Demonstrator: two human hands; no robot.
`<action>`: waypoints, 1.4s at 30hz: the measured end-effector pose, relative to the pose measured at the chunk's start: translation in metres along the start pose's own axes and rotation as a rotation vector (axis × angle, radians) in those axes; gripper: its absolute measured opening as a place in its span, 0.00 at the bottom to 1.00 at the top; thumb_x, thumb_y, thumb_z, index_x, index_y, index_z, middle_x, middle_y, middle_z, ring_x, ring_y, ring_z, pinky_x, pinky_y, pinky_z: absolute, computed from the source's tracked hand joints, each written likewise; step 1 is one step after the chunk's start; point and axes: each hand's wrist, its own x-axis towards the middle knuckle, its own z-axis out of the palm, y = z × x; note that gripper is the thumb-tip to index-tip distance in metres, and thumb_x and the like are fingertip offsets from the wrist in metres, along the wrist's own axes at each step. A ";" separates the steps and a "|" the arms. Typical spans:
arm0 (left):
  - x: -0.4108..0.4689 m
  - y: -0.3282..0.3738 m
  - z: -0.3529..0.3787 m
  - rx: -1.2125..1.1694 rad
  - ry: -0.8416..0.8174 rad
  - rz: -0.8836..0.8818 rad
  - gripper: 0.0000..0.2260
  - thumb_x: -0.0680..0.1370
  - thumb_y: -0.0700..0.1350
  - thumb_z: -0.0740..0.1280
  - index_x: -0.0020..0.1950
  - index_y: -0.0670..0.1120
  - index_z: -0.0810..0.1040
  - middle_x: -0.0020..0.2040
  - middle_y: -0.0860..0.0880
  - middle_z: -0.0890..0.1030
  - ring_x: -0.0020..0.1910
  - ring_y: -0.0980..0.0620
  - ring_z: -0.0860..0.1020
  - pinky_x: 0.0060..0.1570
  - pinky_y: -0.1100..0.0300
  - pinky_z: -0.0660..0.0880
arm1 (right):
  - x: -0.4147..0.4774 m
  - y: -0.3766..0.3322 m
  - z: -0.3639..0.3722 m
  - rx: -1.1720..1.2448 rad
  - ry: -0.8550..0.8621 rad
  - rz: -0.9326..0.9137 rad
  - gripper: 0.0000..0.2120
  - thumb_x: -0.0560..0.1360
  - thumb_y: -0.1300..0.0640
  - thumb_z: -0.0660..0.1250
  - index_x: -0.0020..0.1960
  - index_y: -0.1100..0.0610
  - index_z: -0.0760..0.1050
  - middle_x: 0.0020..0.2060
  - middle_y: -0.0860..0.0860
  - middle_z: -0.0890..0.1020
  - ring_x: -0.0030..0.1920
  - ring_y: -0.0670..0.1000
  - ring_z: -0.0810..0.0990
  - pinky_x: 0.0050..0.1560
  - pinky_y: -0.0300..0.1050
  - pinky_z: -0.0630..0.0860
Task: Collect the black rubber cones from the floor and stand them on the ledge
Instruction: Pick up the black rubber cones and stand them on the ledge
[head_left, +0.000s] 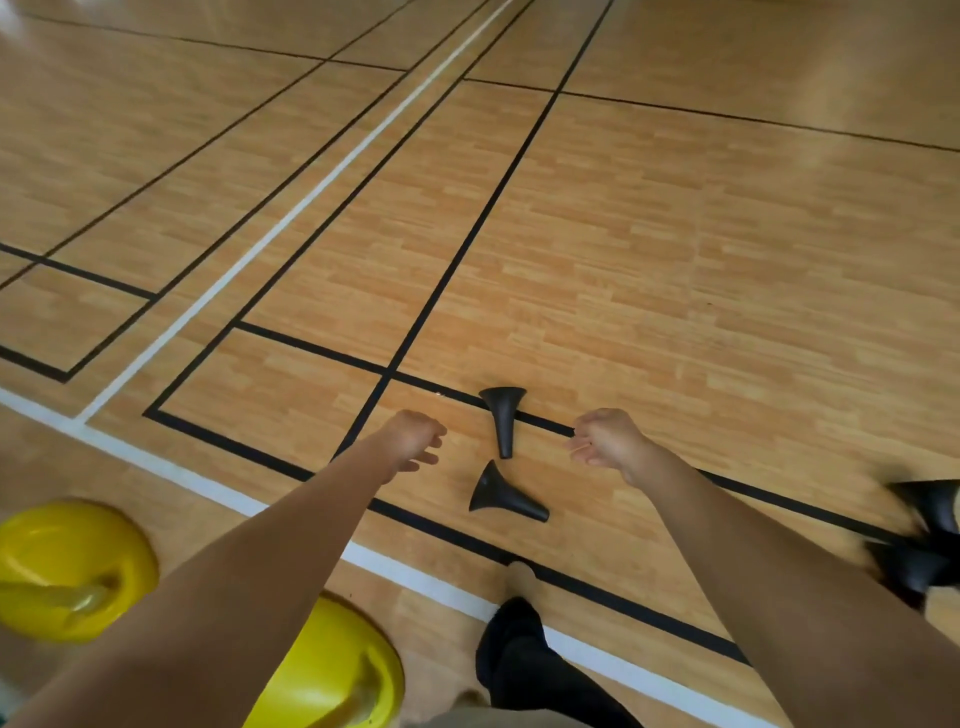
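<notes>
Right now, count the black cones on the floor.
4. One cone lies across the black line, a second just nearer, two blurred ones at the right edge; more may be out of frame.

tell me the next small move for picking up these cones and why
Probably open the right hand and reach left to grip the farther black rubber cone. It lies on its side on the wooden floor, close beside that hand, and both that hand and the left hand are curled and hold nothing.
</notes>
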 end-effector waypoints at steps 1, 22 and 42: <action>0.008 0.011 0.001 0.005 -0.002 0.000 0.13 0.81 0.43 0.59 0.65 0.42 0.74 0.60 0.45 0.77 0.52 0.49 0.79 0.54 0.55 0.72 | 0.009 -0.004 -0.005 0.010 0.002 0.011 0.13 0.80 0.60 0.59 0.64 0.62 0.70 0.39 0.54 0.81 0.40 0.52 0.80 0.44 0.42 0.76; 0.160 0.131 0.019 -0.001 -0.096 -0.251 0.13 0.82 0.42 0.59 0.64 0.42 0.75 0.62 0.44 0.78 0.59 0.46 0.77 0.60 0.53 0.69 | 0.174 -0.029 -0.057 0.001 0.214 0.200 0.09 0.79 0.64 0.59 0.50 0.65 0.78 0.37 0.56 0.81 0.37 0.53 0.79 0.33 0.41 0.73; 0.396 -0.042 0.065 0.254 -0.261 -0.451 0.12 0.82 0.45 0.60 0.61 0.42 0.76 0.53 0.48 0.80 0.45 0.51 0.79 0.49 0.56 0.75 | 0.323 0.196 0.078 0.193 0.252 0.584 0.09 0.78 0.63 0.62 0.54 0.62 0.80 0.55 0.62 0.81 0.45 0.54 0.75 0.46 0.47 0.71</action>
